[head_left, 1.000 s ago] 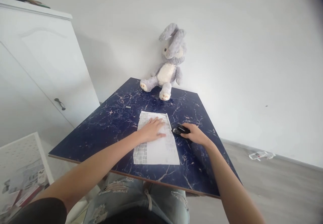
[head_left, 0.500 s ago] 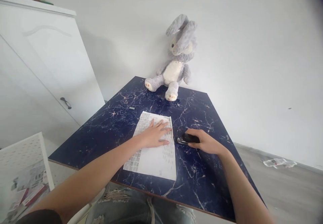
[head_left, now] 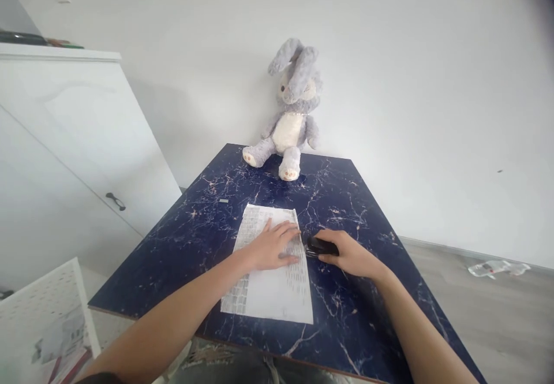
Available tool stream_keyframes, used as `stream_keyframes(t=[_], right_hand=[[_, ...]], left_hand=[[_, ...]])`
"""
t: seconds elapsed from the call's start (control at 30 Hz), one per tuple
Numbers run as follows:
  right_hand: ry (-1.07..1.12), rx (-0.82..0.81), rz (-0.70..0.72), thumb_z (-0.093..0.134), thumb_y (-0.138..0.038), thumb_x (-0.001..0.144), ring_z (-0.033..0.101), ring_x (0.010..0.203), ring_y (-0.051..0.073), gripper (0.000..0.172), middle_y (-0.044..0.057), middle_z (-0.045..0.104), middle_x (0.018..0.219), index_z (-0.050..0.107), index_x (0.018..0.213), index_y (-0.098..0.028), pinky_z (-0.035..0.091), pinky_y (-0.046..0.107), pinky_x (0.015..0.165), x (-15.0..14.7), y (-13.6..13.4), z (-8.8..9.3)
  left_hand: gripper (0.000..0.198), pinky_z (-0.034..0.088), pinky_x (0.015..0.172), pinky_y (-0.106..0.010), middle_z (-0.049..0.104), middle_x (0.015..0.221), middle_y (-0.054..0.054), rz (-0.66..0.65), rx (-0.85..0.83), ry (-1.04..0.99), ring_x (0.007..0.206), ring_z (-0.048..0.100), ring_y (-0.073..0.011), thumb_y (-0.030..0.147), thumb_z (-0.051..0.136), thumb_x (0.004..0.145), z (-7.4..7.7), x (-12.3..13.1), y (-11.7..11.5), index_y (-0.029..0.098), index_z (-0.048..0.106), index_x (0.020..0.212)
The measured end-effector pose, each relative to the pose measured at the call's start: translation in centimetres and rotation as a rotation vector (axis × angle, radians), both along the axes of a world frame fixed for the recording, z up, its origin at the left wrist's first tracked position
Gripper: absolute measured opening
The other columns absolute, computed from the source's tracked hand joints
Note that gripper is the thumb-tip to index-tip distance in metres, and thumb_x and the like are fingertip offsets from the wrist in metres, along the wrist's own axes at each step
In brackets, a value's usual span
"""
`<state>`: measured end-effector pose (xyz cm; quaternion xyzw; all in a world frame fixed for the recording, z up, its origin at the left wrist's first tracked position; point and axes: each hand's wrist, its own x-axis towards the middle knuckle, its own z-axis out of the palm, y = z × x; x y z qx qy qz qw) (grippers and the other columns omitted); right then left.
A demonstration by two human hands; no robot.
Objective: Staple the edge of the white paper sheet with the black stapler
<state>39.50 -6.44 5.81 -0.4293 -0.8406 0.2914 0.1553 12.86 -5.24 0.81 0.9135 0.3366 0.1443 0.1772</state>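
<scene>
A sheet of paper (head_left: 277, 297), printed with text and a block pattern along its left side, lies on the dark blue marbled table (head_left: 173, 263). My left hand (head_left: 274, 247) rests flat across its upper part, fingers spread toward the right edge. Gripped in my right hand (head_left: 348, 252) is a black stapler (head_left: 322, 246), its front end at the paper's right edge. Whether the edge sits inside the stapler's jaws I cannot tell. A small grey strip, perhaps staples (head_left: 224, 201), lies left of the paper's top.
A grey plush rabbit (head_left: 288, 130) sits at the table's far edge against the wall. To the left stand a white cabinet (head_left: 78, 130) and a white container (head_left: 47, 291) holding papers. A crumpled clear plastic piece (head_left: 497, 268) lies on the floor at right.
The camera view has tilted upward a little. The stapler's front has come closer to the paper's right edge, while my left hand still lies on the sheet.
</scene>
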Motion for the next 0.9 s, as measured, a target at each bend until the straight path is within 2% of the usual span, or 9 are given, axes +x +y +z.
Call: stream_keyframes(t=[0.07,0.23,0.5,0.63,0.73,0.83,0.9], right_hand=[[0.003,0.023,-0.028,0.066,-0.021,0.08,0.064,0.086,0.024,0.02,0.004,0.071,0.097,0.07,0.099,-0.023,0.048,0.035,0.078,-0.3,-0.1,-0.2],[-0.004,0.045,-0.039,0.066,-0.021,0.078,0.065,0.087,0.024,0.023,0.005,0.072,0.096,0.071,0.101,-0.023,0.049,0.036,0.081,-1.2,-0.3,-0.6],[-0.02,0.09,-0.08,0.063,-0.017,0.08,0.064,0.087,0.023,0.021,0.004,0.071,0.095,0.069,0.099,-0.022,0.047,0.036,0.082,-1.8,0.1,-1.0],[-0.002,0.086,-0.084,0.064,-0.028,0.085,0.063,0.089,0.024,0.019,0.006,0.07,0.097,0.068,0.103,-0.022,0.047,0.037,0.082,-2.4,0.0,-1.1],[0.055,0.12,-0.195,0.05,-0.042,0.098,0.062,0.092,0.024,0.027,0.007,0.069,0.1,0.068,0.106,-0.023,0.047,0.037,0.084,-3.2,0.2,-1.5],[0.005,0.223,-0.319,0.029,-0.04,0.106,0.06,0.092,0.025,0.044,0.008,0.067,0.095,0.068,0.098,-0.023,0.044,0.039,0.087,-4.3,0.4,-2.4],[-0.097,0.276,-0.332,0.026,-0.036,0.106,0.058,0.092,0.025,0.046,0.009,0.066,0.095,0.068,0.095,-0.023,0.042,0.039,0.087,-4.8,0.4,-2.9]], left_hand=[[0.071,0.009,0.123,-0.062,0.04,0.157,-0.01,-0.014,-0.009,-0.013,0.148,0.03,-0.0314,0.068,0.046,0.093,0.0,0.1,-0.3,0.031,0.035,0.152],[0.063,0.009,0.123,-0.062,0.045,0.153,-0.009,-0.007,-0.003,-0.056,0.148,0.032,-0.032,0.065,0.048,0.093,-0.6,0.7,-0.6,0.032,0.044,0.146],[0.075,0.007,0.123,-0.06,0.045,0.152,-0.013,0.003,-0.021,-0.093,0.142,0.04,-0.0322,0.063,0.056,0.09,-0.8,1.0,-1.2,0.027,0.034,0.152],[0.071,0.006,0.122,-0.062,0.045,0.151,-0.014,0.016,-0.029,-0.096,0.143,0.039,-0.0334,0.062,0.056,0.09,-1.2,1.2,-1.4,0.026,0.037,0.148],[0.074,0.005,0.122,-0.064,0.046,0.151,-0.015,0.037,-0.039,-0.101,0.144,0.038,-0.0336,0.061,0.058,0.089,-1.5,1.4,-1.6,0.025,0.035,0.149],[0.075,0.005,0.122,-0.064,0.045,0.151,-0.015,0.046,-0.037,-0.105,0.145,0.036,-0.0338,0.06,0.059,0.089,-1.7,1.5,-1.6,0.024,0.034,0.15],[0.076,0.005,0.122,-0.064,0.046,0.151,-0.015,0.049,-0.036,-0.113,0.145,0.036,-0.0342,0.06,0.06,0.088,-1.8,1.5,-1.6,0.024,0.034,0.15]])
